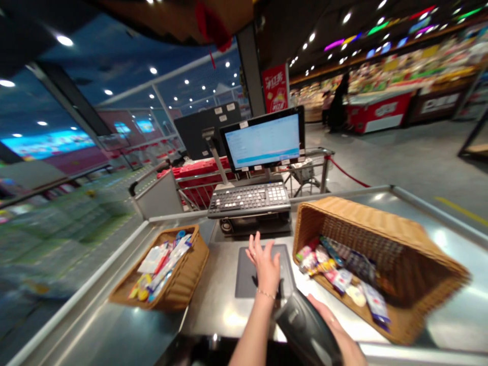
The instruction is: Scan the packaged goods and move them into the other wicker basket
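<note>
My left hand hovers open, fingers spread, over the dark scanner plate set in the steel checkout counter. Near the bottom edge, my right hand is closed around a black handheld barcode scanner. To the right lies a large wicker basket, tipped on its side, with several small packaged goods spilling from its mouth. A smaller wicker basket with several packets stands to the left.
Behind the scanner plate sit a keyboard and a lit monitor. Red shopping baskets and metal railings stand beyond. A person stands far off by the shop shelves.
</note>
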`<move>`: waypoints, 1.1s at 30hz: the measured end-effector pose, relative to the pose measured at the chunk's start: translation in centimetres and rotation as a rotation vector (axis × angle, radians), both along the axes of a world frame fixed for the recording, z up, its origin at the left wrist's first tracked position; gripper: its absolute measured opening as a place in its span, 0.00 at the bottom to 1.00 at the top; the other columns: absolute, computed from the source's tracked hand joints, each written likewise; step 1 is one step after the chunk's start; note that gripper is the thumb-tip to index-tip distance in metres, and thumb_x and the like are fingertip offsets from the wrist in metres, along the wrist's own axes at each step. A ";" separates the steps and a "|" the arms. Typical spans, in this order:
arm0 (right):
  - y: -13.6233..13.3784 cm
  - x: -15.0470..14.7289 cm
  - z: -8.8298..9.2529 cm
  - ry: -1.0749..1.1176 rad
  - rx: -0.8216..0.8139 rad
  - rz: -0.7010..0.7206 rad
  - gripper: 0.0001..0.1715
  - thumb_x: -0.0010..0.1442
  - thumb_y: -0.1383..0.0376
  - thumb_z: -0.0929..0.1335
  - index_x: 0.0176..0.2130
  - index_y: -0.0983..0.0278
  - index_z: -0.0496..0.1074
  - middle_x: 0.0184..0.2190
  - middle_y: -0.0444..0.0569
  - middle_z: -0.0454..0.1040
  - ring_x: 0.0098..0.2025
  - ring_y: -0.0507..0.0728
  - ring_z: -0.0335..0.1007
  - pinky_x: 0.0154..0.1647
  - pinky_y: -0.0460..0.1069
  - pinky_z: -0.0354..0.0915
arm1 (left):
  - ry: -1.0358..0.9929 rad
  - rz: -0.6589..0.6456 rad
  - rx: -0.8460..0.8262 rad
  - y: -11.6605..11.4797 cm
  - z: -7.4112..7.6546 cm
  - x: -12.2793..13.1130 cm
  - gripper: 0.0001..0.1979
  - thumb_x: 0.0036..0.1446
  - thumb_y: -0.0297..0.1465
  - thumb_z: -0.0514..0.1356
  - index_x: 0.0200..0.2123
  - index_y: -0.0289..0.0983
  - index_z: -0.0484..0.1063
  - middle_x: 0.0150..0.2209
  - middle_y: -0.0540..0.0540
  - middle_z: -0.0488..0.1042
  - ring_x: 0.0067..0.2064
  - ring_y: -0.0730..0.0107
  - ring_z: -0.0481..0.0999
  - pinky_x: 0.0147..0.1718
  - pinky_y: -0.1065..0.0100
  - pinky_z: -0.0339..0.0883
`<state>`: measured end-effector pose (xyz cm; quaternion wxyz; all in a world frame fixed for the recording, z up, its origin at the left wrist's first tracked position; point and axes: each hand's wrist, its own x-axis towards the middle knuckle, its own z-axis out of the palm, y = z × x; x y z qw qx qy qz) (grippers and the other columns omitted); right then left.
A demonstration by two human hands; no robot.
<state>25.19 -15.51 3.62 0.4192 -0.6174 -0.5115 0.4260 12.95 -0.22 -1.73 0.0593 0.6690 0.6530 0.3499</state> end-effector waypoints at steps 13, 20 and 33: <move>0.1 0.6 -1.1 -0.053 0.084 -0.006 0.35 0.44 0.58 0.72 0.53 0.61 0.70 0.56 0.57 0.72 0.60 0.70 0.66 0.61 0.59 0.63 | 0.009 -0.073 -0.030 -0.1 -0.2 1.8 0.17 0.50 0.23 0.58 0.43 0.43 0.74 0.65 0.43 0.56 0.68 0.51 0.47 0.62 0.36 0.41; 0.0 1.2 -1.4 -0.044 0.127 -0.036 0.36 0.43 0.60 0.71 0.53 0.61 0.70 0.56 0.55 0.73 0.59 0.69 0.66 0.61 0.59 0.62 | 0.012 -0.112 -0.056 -0.3 -0.8 3.1 0.19 0.49 0.21 0.59 0.43 0.43 0.74 0.64 0.42 0.57 0.67 0.51 0.49 0.62 0.37 0.43; 0.5 0.9 -2.7 -0.014 0.136 -0.021 0.20 0.48 0.63 0.64 0.39 0.65 0.78 0.56 0.63 0.71 0.57 0.65 0.69 0.56 0.55 0.66 | 0.070 -0.192 -0.094 -0.3 -3.0 5.3 0.11 0.50 0.22 0.59 0.33 0.43 0.78 0.64 0.43 0.58 0.67 0.50 0.50 0.61 0.35 0.41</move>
